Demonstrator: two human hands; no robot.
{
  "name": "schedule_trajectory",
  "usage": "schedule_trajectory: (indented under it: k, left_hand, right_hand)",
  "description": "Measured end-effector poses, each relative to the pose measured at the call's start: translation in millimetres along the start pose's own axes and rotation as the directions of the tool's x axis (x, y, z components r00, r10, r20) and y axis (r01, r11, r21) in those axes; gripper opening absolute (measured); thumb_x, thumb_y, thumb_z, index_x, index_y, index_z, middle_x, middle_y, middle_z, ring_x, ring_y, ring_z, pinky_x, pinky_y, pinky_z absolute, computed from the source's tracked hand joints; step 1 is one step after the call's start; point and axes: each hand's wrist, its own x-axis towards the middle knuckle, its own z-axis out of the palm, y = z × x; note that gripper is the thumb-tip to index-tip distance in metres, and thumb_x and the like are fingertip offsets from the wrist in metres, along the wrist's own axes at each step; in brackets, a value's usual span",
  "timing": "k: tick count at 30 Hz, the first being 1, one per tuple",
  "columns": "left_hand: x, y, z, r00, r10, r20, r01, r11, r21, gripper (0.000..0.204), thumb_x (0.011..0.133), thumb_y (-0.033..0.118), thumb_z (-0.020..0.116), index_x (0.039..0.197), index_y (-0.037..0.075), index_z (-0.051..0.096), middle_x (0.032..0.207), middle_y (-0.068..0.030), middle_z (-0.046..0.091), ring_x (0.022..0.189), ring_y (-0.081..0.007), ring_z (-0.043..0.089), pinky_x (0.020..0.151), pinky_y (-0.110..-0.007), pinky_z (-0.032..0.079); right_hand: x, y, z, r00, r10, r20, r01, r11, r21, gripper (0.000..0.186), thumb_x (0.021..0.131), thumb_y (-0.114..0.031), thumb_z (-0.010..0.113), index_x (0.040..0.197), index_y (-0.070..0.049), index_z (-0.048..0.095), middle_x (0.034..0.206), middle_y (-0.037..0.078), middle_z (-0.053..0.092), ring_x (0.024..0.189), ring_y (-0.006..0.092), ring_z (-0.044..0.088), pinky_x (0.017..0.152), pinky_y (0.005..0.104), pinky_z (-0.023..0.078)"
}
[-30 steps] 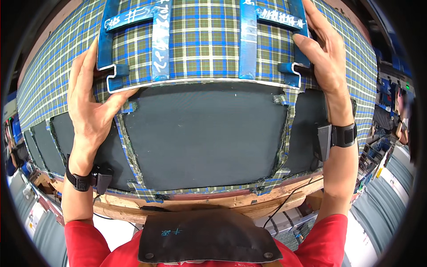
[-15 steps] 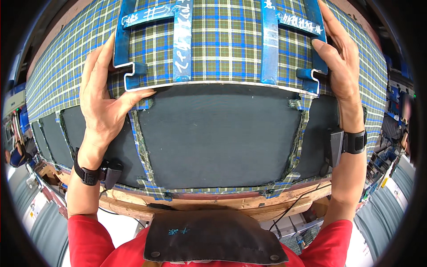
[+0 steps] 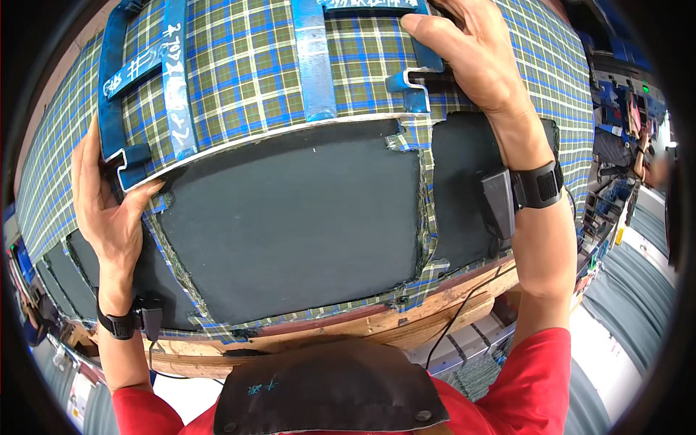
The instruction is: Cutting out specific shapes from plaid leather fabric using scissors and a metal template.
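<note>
A blue flat template frame (image 3: 313, 69) with white edges, crossbars and hooked corners lies on green, blue and white plaid cloth (image 3: 243, 72). My left hand (image 3: 109, 217) grips its lower left corner, thumb at the near edge and fingers along the outer side. Around the right side closes my right hand (image 3: 482, 65), its thumb on top of the frame. The frame's far part runs out of view. Directly on the near side of its edge is a cut-out opening showing a dark board (image 3: 290, 225), bordered by narrow frayed strips of cloth.
More dark cut-out openings (image 3: 464, 174) sit on both sides. A wooden beam (image 3: 464, 315) runs along the near edge, with a black cable (image 3: 464, 304) hanging over it. Cluttered shelving (image 3: 580, 246) and rolls of grey-green cloth (image 3: 627, 290) stand at the right.
The whole view has shifted and tilted, so the frame and cloth appear farther left. Both hands keep their grip on the frame, which stays at the far edge of the opening.
</note>
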Motion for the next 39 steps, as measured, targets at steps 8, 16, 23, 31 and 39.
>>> schedule_trajectory:
  k: [8,16,23,31,39]
  left_hand:
    - [1,-1,2,1.0,-0.021,0.0,0.021,0.999,-0.042,0.101,0.075,0.028,0.089,0.155,-0.003,0.036,0.145,-0.0128,0.045,0.134,-0.0253,0.051,0.114,-0.039,0.044]
    - [-1,-2,0,1.0,-0.027,-0.004,0.027,0.998,-0.056,0.1,0.074,0.023,0.089,0.155,-0.003,0.037,0.146,-0.0131,0.045,0.133,-0.025,0.052,0.115,-0.039,0.044]
    - [1,-2,-1,1.0,-0.022,-0.001,0.022,0.999,-0.032,0.1,0.073,0.022,0.09,0.154,-0.004,0.038,0.144,-0.0129,0.047,0.132,-0.024,0.052,0.114,-0.038,0.044]
    - [3,7,1,0.999,0.013,-0.047,-0.005,0.988,0.157,0.095,0.07,0.014,0.093,0.15,-0.002,0.046,0.134,-0.0159,0.056,0.12,-0.0271,0.059,0.101,-0.037,0.052]
    - [14,19,2,0.994,0.108,0.017,-0.109,0.975,0.195,0.095,0.066,0.01,0.09,0.15,-0.002,0.046,0.128,-0.0197,0.059,0.113,-0.0349,0.06,0.094,-0.04,0.052]
  right_hand:
    - [0,21,-3,0.998,-0.06,-0.011,0.06,0.994,0.094,0.074,0.089,-0.004,0.062,0.156,0.007,0.032,0.157,0.019,0.045,0.146,0.0244,0.04,0.121,0.0346,0.027]
    - [3,13,-1,0.999,0.054,-0.003,-0.052,0.985,0.163,0.074,0.088,-0.003,0.061,0.156,0.007,0.032,0.156,0.019,0.045,0.145,0.0241,0.041,0.121,0.0344,0.028]
    - [2,18,1,0.999,-0.021,-0.044,0.021,1.0,0.009,0.074,0.087,-0.001,0.061,0.155,0.008,0.034,0.154,0.02,0.048,0.144,0.0244,0.044,0.12,0.0341,0.03]
    - [7,24,1,0.994,-0.106,-0.004,0.104,0.983,-0.153,0.075,0.086,-0.003,0.061,0.156,0.006,0.035,0.155,0.02,0.047,0.143,0.0237,0.044,0.12,0.0338,0.029]
    - [-3,13,1,0.978,0.139,-0.157,-0.177,0.948,-0.263,0.07,0.085,0.002,0.051,0.154,0.005,0.041,0.151,0.017,0.052,0.14,0.0223,0.049,0.118,0.0323,0.033]
